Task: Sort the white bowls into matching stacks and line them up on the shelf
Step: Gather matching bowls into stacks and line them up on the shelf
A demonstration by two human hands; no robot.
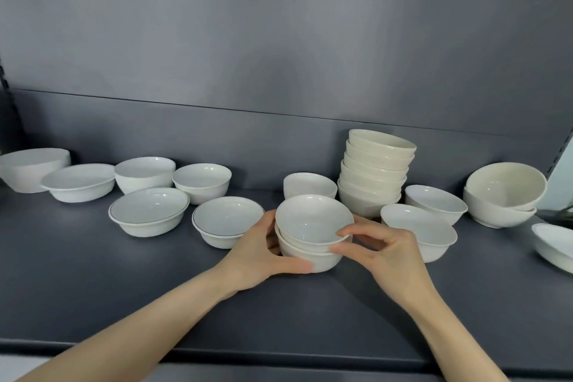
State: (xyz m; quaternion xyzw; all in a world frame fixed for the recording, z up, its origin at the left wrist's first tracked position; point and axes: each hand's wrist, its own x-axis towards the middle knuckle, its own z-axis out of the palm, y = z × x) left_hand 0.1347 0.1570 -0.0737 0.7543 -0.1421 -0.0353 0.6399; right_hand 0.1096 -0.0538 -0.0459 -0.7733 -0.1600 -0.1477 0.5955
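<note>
Grey shelf [124,288], nested two-bowl stack [310,226] in grip of left hand [260,257] and right hand [387,254]

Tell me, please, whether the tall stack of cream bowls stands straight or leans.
Leaning: the tall stack of cream bowls tilts, its rims sloping down toward the right rather than lying level.

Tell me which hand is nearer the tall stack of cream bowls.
Right. The right hand, pinching the nested pair by its rim, sits just in front of the tall stack; the left hand grips the pair's left side.
</note>
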